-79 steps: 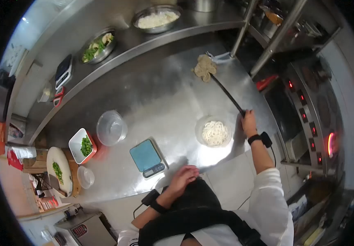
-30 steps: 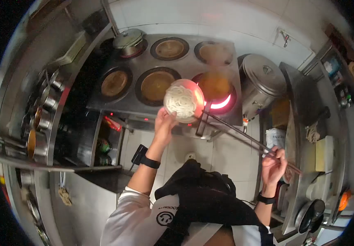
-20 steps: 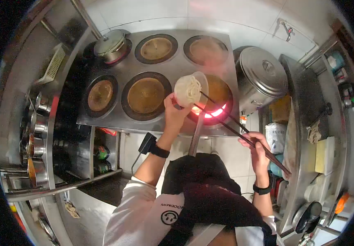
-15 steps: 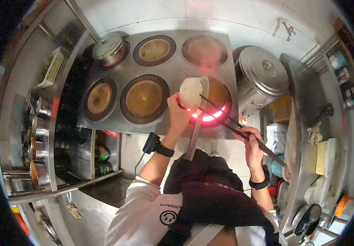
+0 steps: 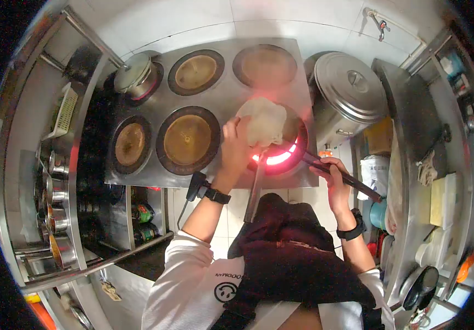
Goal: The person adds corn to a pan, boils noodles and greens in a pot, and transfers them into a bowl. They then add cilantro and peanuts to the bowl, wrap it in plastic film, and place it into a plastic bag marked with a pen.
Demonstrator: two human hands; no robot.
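My left hand (image 5: 232, 147) fingers grip tipped bowl (image 5: 263, 122) | right hand (image 5: 331, 175) pinches 2 chopsticks (image 5: 359, 186) | fast dump could splash hot pot (image 5: 294, 131)

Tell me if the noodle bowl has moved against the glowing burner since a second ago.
Yes. The noodle bowl, in the left hand, went from the glowing burner's near-left edge to above it, now tipped over.

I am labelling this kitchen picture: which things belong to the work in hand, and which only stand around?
In use: left hand, bowl of noodles, right hand, long chopsticks, pan over the glowing burner.
Lying about: large lidded stockpot, small lidded pot, white basket.
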